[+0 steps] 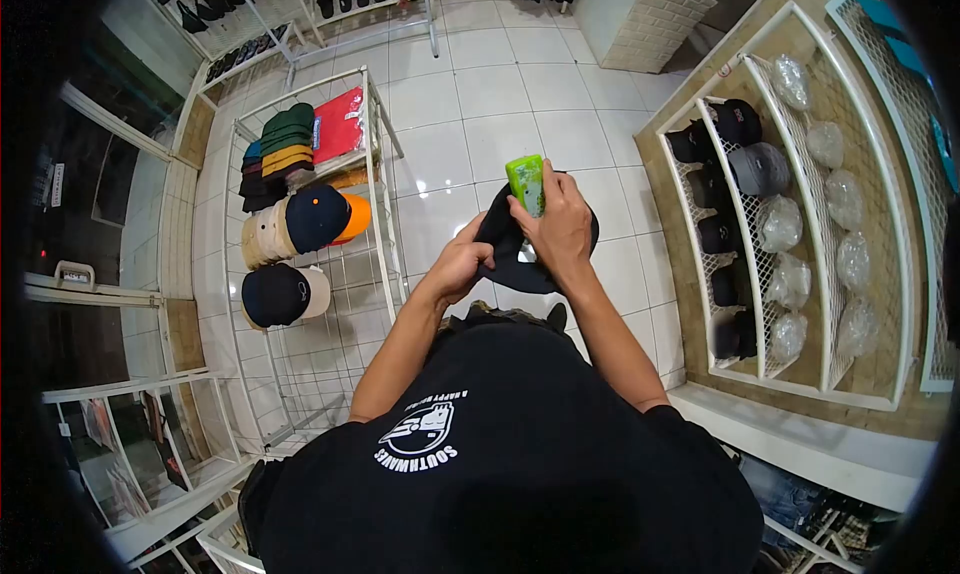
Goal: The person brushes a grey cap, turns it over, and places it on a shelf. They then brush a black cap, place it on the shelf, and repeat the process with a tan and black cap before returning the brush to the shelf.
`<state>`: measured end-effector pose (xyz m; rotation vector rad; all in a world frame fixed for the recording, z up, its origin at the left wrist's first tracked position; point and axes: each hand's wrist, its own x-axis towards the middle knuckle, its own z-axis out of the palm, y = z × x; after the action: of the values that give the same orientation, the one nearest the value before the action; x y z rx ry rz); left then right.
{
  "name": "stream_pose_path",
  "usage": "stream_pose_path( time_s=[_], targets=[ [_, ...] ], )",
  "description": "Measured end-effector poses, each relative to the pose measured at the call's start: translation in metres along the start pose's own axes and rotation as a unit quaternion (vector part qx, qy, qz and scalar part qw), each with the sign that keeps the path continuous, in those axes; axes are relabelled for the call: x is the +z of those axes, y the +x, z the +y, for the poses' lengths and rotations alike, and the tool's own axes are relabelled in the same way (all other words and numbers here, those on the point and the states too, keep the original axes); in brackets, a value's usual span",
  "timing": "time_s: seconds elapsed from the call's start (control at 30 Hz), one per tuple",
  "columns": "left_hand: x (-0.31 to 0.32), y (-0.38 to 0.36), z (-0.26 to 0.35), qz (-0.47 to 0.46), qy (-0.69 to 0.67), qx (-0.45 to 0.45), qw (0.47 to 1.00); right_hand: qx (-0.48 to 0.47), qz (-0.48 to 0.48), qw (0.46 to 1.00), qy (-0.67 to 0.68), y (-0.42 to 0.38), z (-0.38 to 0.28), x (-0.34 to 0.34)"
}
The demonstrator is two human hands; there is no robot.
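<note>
In front of my body, my left hand [463,264] pinches the left edge of a black cap [497,236]. My right hand [556,220] has its fingers wrapped round a bright green object [525,182], which it holds over the cap. The green object's exact kind I cannot make out. Something small and white shows inside the cap, just below my right hand's fingers. The cap's far side is partly hidden behind my right hand.
A white wire rack [386,214] at left bears stacked caps [315,218], folded beanies [287,134] and a red packet [338,124]. At right, a slanted shelf [735,224] holds dark caps and plastic-wrapped items. White floor tiles [495,94] lie beyond my hands.
</note>
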<state>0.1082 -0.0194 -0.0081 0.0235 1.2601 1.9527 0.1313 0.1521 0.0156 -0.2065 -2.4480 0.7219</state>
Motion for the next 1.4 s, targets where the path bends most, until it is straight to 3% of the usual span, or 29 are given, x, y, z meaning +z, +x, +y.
stream_pose_path(
  time_s=[0.03, 0.13, 0.23, 0.27, 0.3, 0.37, 0.5, 0.53, 0.57, 0.63, 0.67, 0.77, 0.83, 0.9, 0.93, 0.97, 1.03, 1.07, 1.17, 1.23, 1.33, 1.37, 1.4],
  targets=[
    [-0.001, 0.001, -0.004, 0.001, -0.001, 0.000, 1.000, -0.001, -0.001, 1.000, 0.000, -0.002, -0.005, -0.001],
    [-0.007, 0.006, -0.011, 0.039, -0.006, -0.012, 0.999, 0.003, -0.147, 0.978, 0.147, -0.011, -0.007, 0.002],
    [-0.009, 0.004, -0.007, 0.008, 0.029, -0.010, 0.999, 0.058, -0.173, 0.982, 0.048, 0.004, -0.002, -0.011],
    [-0.005, 0.004, -0.007, 0.000, 0.052, 0.000, 0.999, 0.033, -0.110, 0.993, 0.032, 0.002, 0.003, -0.004],
    [-0.001, 0.004, -0.007, -0.008, 0.074, 0.009, 0.997, 0.032, -0.111, 0.993, 0.032, 0.000, 0.000, -0.004],
    [-0.003, 0.004, -0.003, -0.012, 0.087, 0.009, 0.996, 0.011, -0.134, 0.979, 0.153, -0.006, -0.005, -0.003],
    [-0.007, 0.001, 0.004, 0.006, 0.051, 0.018, 0.999, 0.015, -0.140, 0.976, 0.167, 0.001, 0.011, -0.007],
    [-0.001, -0.001, 0.005, -0.003, 0.076, 0.029, 0.997, 0.073, -0.120, 0.977, 0.162, 0.004, 0.006, -0.008],
    [0.004, -0.001, 0.005, -0.013, 0.102, 0.042, 0.994, 0.071, -0.120, 0.977, 0.159, 0.000, 0.002, -0.004],
    [0.003, 0.001, 0.006, -0.023, 0.119, 0.051, 0.991, -0.003, -0.083, 0.985, 0.154, -0.010, -0.006, 0.003],
    [0.000, 0.001, 0.009, -0.009, 0.103, 0.048, 0.993, 0.047, -0.163, 0.955, 0.245, -0.013, -0.005, 0.001],
    [-0.002, 0.000, 0.010, -0.009, 0.065, 0.050, 0.997, 0.083, -0.140, 0.944, 0.286, 0.002, 0.003, -0.014],
    [0.006, 0.000, 0.008, -0.024, 0.104, 0.057, 0.993, 0.097, -0.115, 0.953, 0.262, 0.008, -0.003, -0.014],
    [0.002, 0.001, 0.009, -0.029, 0.130, 0.052, 0.990, -0.017, -0.105, 0.987, 0.124, 0.000, -0.015, -0.012],
    [-0.002, 0.001, 0.011, -0.013, 0.101, 0.053, 0.993, 0.025, -0.175, 0.964, 0.197, -0.005, -0.014, -0.012],
    [-0.005, 0.001, 0.011, 0.005, 0.072, 0.053, 0.996, 0.115, -0.191, 0.907, 0.356, -0.008, -0.011, -0.008],
    [-0.002, 0.000, 0.011, -0.001, 0.049, 0.064, 0.997, 0.037, -0.138, 0.957, 0.251, 0.002, -0.003, -0.016],
    [0.001, -0.003, 0.011, -0.003, 0.086, 0.055, 0.995, 0.065, -0.111, 0.972, 0.195, 0.006, -0.003, -0.016],
    [0.001, -0.001, 0.004, 0.008, 0.144, 0.059, 0.988, -0.012, -0.089, 0.988, 0.124, -0.003, -0.016, -0.008],
    [-0.002, -0.004, 0.015, 0.011, 0.102, 0.057, 0.993, 0.016, -0.172, 0.954, 0.247, -0.009, -0.013, -0.007],
    [-0.002, -0.005, 0.013, -0.006, 0.112, 0.060, 0.992, 0.070, -0.148, 0.972, 0.165, 0.010, -0.009, -0.024],
    [0.000, -0.005, 0.011, -0.022, 0.128, 0.058, 0.990, 0.091, -0.096, 0.970, 0.206, 0.011, -0.008, -0.017],
    [0.005, -0.005, 0.009, -0.017, 0.148, 0.077, 0.986, 0.043, -0.083, 0.981, 0.168, 0.008, -0.013, -0.014]
  ],
)
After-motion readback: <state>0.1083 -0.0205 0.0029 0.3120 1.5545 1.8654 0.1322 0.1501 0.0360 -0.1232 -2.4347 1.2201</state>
